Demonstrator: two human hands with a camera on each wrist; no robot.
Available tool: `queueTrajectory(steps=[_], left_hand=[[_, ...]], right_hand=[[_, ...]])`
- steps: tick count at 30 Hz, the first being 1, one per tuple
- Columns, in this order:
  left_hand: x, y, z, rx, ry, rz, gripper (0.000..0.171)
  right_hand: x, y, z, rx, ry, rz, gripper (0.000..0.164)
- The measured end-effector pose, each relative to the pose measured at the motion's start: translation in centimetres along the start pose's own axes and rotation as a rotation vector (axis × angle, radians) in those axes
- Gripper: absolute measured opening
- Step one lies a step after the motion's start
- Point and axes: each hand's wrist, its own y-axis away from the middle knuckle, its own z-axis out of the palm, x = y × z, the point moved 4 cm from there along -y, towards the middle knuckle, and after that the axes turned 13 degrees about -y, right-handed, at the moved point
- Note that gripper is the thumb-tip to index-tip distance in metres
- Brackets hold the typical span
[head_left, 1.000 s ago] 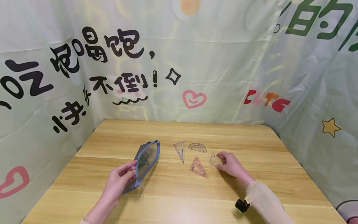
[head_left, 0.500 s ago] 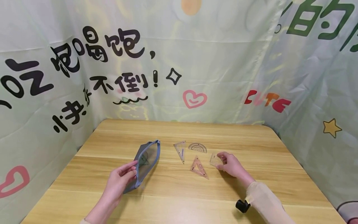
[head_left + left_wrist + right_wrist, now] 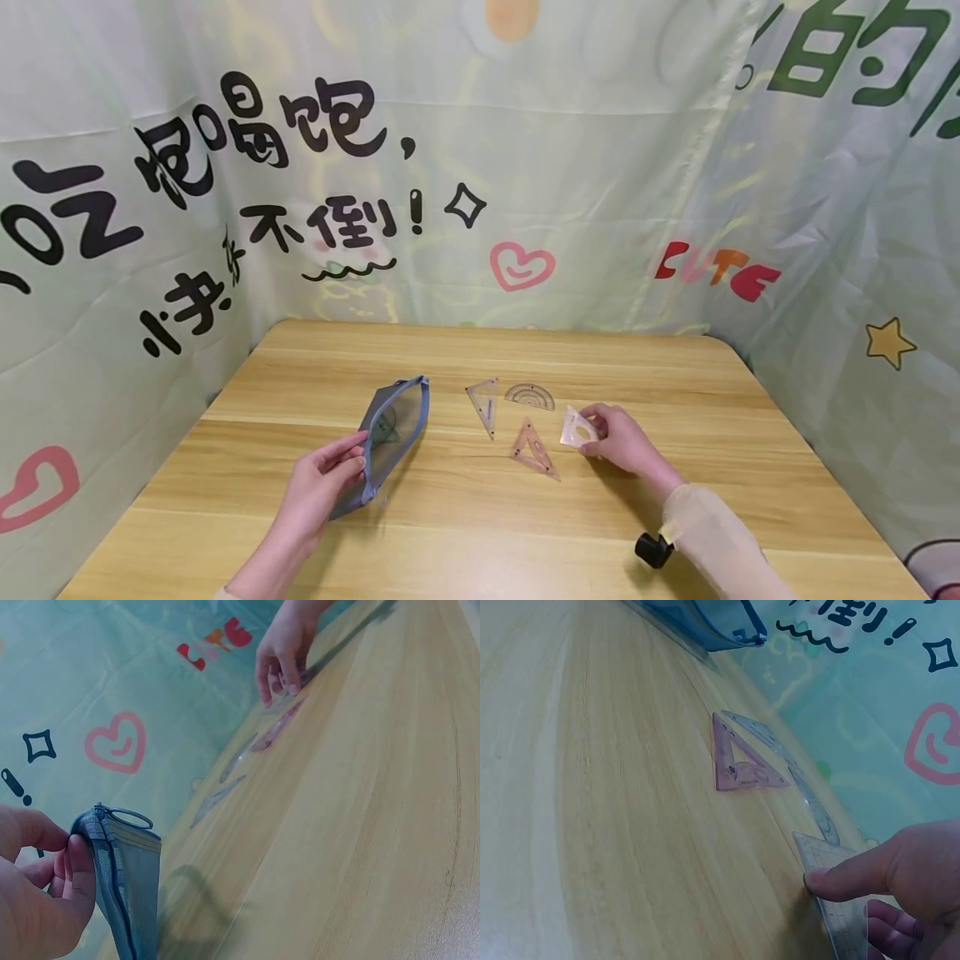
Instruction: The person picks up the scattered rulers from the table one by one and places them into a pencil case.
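Note:
With fingers and thumb, my left hand (image 3: 318,477) pinches the blue edge of a grey, see-through zip pouch (image 3: 401,442), tilted with its mouth gaping to the right. A dark round shape shows through its side. My right hand (image 3: 621,437) holds a clear set square (image 3: 572,427) between thumb and fingers; the right wrist view shows its ruled edge under the thumb (image 3: 832,883). To its left on the table lie a pink set square (image 3: 724,778), a clear protractor (image 3: 530,389) and another clear set square (image 3: 481,409).
The wooden table (image 3: 480,542) has a printed cloth (image 3: 600,208) hanging behind it and at both sides. A small black device (image 3: 652,550) sits by the right sleeve (image 3: 712,533).
The clear set square in my right hand has tipped up, and its face now looks whiter with a round hole showing. My left hand and the pouch have hardly moved.

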Motion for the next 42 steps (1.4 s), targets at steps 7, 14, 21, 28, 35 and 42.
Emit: queueTrajectory(steps=[7, 14, 21, 28, 35, 42], left_hand=[[-0.01, -0.04, 0.01, 0.0, -0.002, 0.0, 0.045], [-0.09, -0.04, 0.04, -0.006, 0.008, 0.0, 0.045], [-0.09, -0.03, 0.1, -0.001, 0.01, 0.004, 0.044], [-0.12, -0.07, 0.18, 0.003, 0.017, -0.002, 0.043], [-0.16, -0.02, 0.26, 0.002, 0.017, 0.005, 0.044], [-0.22, -0.03, 0.31, -0.007, 0.027, 0.002, 0.044]], right_hand=[[-0.04, 0.07, -0.01, -0.026, -0.037, 0.008, 0.054], [0.13, 0.08, -0.24, -0.049, -0.037, 0.013, 0.055], [0.06, 0.26, -0.7, -0.04, 0.014, 0.001, 0.053], [0.14, 0.28, -0.93, -0.03, 0.008, 0.021, 0.048], [0.06, 0.16, -0.89, -0.025, -0.018, 0.022, 0.035], [-0.06, 0.09, -0.85, -0.033, -0.031, 0.056, 0.029]])
